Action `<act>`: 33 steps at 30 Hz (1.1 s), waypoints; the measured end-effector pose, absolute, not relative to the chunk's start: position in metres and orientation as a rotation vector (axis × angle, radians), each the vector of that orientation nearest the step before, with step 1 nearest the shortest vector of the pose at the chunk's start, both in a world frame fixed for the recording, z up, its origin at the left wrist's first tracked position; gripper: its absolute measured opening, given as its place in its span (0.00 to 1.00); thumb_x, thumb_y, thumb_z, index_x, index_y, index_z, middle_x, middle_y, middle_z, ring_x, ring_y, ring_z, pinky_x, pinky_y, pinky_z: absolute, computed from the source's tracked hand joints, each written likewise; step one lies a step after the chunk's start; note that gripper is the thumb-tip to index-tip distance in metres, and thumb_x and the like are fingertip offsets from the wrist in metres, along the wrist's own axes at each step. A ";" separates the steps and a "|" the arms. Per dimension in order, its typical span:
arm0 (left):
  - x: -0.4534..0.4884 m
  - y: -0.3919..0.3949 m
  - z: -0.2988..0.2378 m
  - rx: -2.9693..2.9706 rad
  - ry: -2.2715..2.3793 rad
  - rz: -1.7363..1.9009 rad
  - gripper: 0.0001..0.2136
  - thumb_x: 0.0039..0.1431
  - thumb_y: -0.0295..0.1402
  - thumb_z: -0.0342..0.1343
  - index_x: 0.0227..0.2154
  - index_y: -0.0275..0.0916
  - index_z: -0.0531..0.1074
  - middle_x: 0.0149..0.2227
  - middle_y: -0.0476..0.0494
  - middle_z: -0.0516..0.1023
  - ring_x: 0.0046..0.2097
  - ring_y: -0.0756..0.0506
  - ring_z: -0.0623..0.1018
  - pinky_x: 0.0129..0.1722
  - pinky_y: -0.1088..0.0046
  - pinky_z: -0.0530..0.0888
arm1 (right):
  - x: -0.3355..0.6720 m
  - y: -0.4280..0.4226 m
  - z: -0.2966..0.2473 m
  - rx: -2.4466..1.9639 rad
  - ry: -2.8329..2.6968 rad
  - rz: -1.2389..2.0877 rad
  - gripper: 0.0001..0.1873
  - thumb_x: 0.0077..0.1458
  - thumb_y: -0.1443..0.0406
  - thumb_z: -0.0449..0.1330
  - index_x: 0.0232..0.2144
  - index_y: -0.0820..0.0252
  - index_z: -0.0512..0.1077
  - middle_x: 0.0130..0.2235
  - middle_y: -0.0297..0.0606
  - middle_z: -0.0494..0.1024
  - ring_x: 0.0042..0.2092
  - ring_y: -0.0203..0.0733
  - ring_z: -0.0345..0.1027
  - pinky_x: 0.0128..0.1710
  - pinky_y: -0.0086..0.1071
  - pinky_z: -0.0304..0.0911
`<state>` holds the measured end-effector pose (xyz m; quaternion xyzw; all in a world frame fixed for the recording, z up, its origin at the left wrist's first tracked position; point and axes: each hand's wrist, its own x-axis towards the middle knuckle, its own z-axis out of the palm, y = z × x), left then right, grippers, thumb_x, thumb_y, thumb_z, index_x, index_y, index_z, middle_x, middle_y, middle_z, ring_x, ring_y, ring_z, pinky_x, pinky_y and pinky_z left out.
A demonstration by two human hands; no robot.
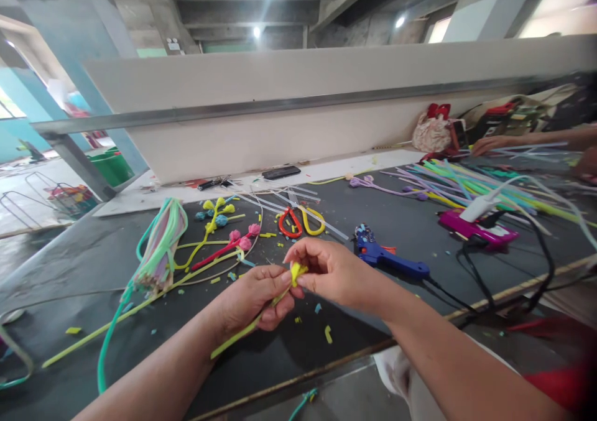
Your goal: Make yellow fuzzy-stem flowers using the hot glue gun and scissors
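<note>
Over the front of the dark table, my left hand [261,296] grips a yellow pipe cleaner [237,339] whose loose end trails down to the left. At its upper end sits a small bright yellow bud [297,273], pinched between the fingers of my right hand [331,272]. Both hands are closed and nearly touch each other. Just beyond them lie scissors [301,221] with one red and one yellow handle loop. To the right rests a blue glue gun [389,256]. Left of the hands are a yellow-and-blue budded stem [212,222] and a red stem with pink buds [233,247].
A bundle of pastel pipe cleaners [161,247] lies at left, and more loose pipe cleaners [457,185] spread at right. A purple power strip [478,227] with black cords sits near the right edge. A co-worker's hand [494,144] is at far right. Yellow and blue scraps dot the table.
</note>
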<state>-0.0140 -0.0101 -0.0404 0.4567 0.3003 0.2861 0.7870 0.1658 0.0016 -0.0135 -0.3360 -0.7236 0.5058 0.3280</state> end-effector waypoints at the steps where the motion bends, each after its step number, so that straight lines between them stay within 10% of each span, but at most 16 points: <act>1: -0.014 -0.011 -0.040 0.970 0.641 0.621 0.12 0.59 0.39 0.52 0.29 0.33 0.70 0.17 0.53 0.64 0.13 0.59 0.54 0.12 0.84 0.51 | 0.166 0.002 -0.014 -0.865 -1.880 1.329 0.11 0.46 0.73 0.57 0.35 0.58 0.66 0.29 0.30 0.70 0.31 0.33 0.67 0.33 0.29 0.63; 33: -0.012 -0.009 -0.042 1.128 0.730 0.767 0.14 0.57 0.42 0.54 0.29 0.34 0.69 0.18 0.53 0.64 0.16 0.59 0.54 0.15 0.82 0.51 | 0.165 0.000 -0.014 -1.279 -1.793 1.167 0.06 0.47 0.64 0.58 0.24 0.61 0.70 0.22 0.31 0.70 0.23 0.31 0.59 0.23 0.26 0.54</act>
